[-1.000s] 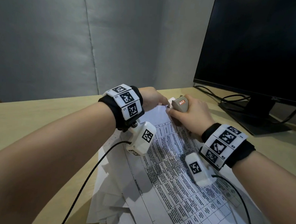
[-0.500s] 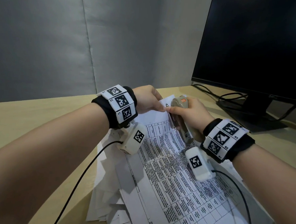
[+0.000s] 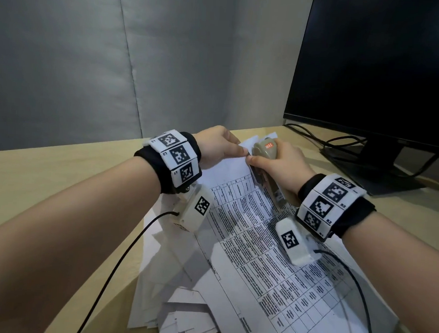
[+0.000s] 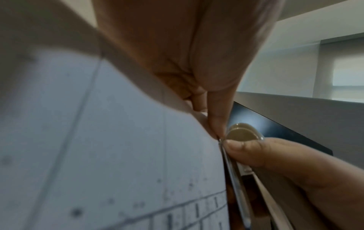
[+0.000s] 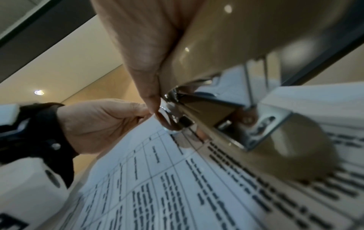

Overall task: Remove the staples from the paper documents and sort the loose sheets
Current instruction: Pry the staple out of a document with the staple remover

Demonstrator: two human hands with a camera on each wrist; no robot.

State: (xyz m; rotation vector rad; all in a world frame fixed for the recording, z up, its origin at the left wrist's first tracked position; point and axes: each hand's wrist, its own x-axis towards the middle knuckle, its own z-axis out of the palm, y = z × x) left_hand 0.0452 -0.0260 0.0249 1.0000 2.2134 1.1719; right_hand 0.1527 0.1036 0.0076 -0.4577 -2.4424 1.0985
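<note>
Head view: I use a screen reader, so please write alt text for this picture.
Two hands meet at the far corner of a printed table document on a wooden desk: the left hand pinches the corner, the right hand grips a beige stapler. Loose sheets lie beneath; a dark monitor stands at right.

The stapler (image 3: 265, 151) has a glossy beige plastic shell and shiny metal parts beneath. The printed sheet (image 3: 254, 249) is matt white paper lying on a smooth, pale wood-look tabletop (image 3: 56, 181). The wall panels (image 3: 91, 53) behind look like matt grey cloth.
</note>
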